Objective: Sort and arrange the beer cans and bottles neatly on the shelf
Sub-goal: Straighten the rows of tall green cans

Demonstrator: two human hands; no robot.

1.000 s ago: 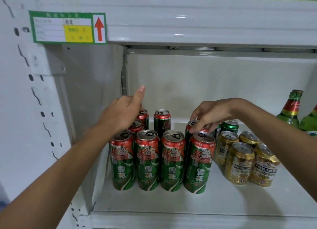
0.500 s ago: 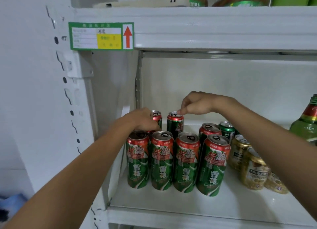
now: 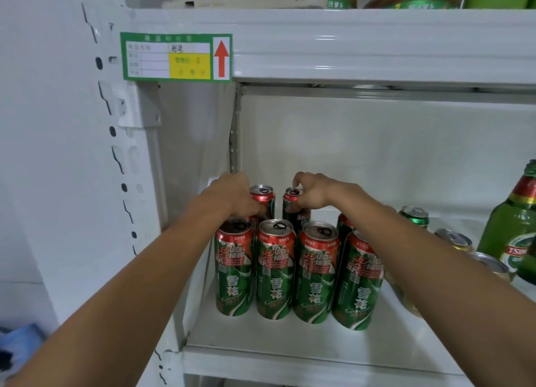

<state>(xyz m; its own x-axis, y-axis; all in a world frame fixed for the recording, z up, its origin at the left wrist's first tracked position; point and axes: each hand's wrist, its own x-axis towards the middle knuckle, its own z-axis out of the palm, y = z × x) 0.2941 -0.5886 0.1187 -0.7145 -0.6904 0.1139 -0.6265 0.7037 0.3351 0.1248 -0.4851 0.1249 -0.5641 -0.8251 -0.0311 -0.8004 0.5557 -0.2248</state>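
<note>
Several tall red-and-green beer cans (image 3: 275, 270) stand in a front row on the white shelf (image 3: 290, 349), with more behind. My left hand (image 3: 232, 195) curls over the top of a second-row can at the left, mostly hiding it. Beside it stands a rear can (image 3: 262, 196). My right hand (image 3: 316, 194) grips the rim of another rear can (image 3: 294, 209) from above. To the right stand a small green can (image 3: 413, 216), gold cans (image 3: 454, 238) and a green glass bottle (image 3: 513, 227).
The shelf's left wall and post (image 3: 235, 143) stand close to my left hand. The upper shelf (image 3: 348, 44) carries a green price label (image 3: 177, 56), jars and a flat white object. The back of the shelf behind the cans shows bare white.
The view has shifted closer and left. My left hand has settled lower on the second-row can. My right hand has closed round the rear can's top, where it only touched before.
</note>
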